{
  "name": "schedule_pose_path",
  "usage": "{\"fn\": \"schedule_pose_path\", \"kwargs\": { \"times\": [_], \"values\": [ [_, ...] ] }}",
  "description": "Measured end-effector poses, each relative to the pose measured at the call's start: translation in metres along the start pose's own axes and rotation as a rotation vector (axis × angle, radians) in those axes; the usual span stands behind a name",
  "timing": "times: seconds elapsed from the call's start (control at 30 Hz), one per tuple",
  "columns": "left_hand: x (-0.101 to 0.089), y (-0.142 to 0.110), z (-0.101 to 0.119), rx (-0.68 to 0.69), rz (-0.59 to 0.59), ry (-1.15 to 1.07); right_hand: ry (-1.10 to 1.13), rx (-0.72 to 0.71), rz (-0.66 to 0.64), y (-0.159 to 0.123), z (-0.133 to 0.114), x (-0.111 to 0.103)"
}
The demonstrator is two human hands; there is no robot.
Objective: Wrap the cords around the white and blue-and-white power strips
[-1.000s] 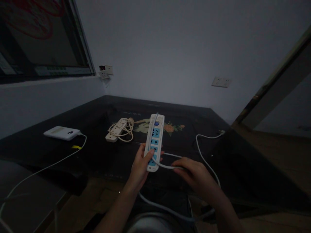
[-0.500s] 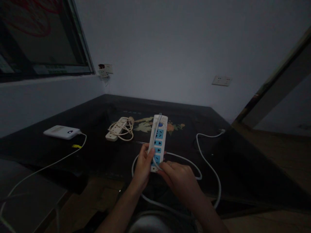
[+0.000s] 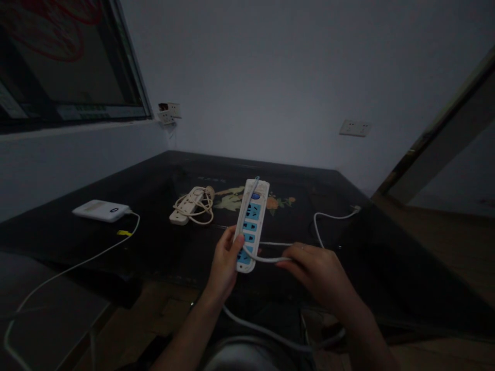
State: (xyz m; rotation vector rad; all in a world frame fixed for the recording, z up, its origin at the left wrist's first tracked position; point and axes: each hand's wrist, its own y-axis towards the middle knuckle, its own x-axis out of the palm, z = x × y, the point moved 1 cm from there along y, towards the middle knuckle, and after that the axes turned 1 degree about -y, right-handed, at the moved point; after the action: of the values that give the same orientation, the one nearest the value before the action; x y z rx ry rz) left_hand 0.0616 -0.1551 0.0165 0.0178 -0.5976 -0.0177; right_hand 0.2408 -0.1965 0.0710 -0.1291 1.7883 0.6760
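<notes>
My left hand (image 3: 225,263) grips the near end of a white power strip (image 3: 252,219) with blue sockets, holding it lengthwise above a dark table (image 3: 154,180). Its white cord (image 3: 266,257) runs along the strip's face and loops off the near end to the right. My right hand (image 3: 315,273) pinches that cord just right of the strip. More of the cord (image 3: 319,226) trails over the table to the right and hangs below my arms.
A beige power strip (image 3: 187,205) with coiled cord lies at the table's middle. A white power bank (image 3: 101,210) with a white cable lies at the left. Wall sockets (image 3: 355,128) sit on the far wall; a window frame is at upper left.
My right hand has moved from the strip's near end out to the right, drawing the cord taut across it. The left hand keeps its grip on the strip.
</notes>
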Motion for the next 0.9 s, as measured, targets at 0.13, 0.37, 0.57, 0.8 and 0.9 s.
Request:
{"fn": "schedule_pose_path", "kwargs": {
  "times": [0.13,0.37,0.57,0.8,0.9],
  "values": [
    [-0.001,0.001,-0.002,0.002,0.012,-0.003,0.071,-0.022,0.01,0.007,0.012,-0.011],
    [-0.002,-0.003,0.002,-0.04,-0.007,0.001,0.261,-0.03,-0.005,0.024,0.036,-0.017],
    [0.002,-0.007,0.008,-0.068,0.019,-0.026,0.371,-0.018,-0.057,0.036,0.041,-0.012],
    [0.0,-0.007,0.009,-0.075,0.047,-0.084,0.493,-0.013,-0.097,0.04,0.045,0.004],
    [0.0,-0.004,0.006,-0.153,0.109,-0.166,0.51,-0.014,-0.058,0.04,0.04,0.006]
  ]
}}
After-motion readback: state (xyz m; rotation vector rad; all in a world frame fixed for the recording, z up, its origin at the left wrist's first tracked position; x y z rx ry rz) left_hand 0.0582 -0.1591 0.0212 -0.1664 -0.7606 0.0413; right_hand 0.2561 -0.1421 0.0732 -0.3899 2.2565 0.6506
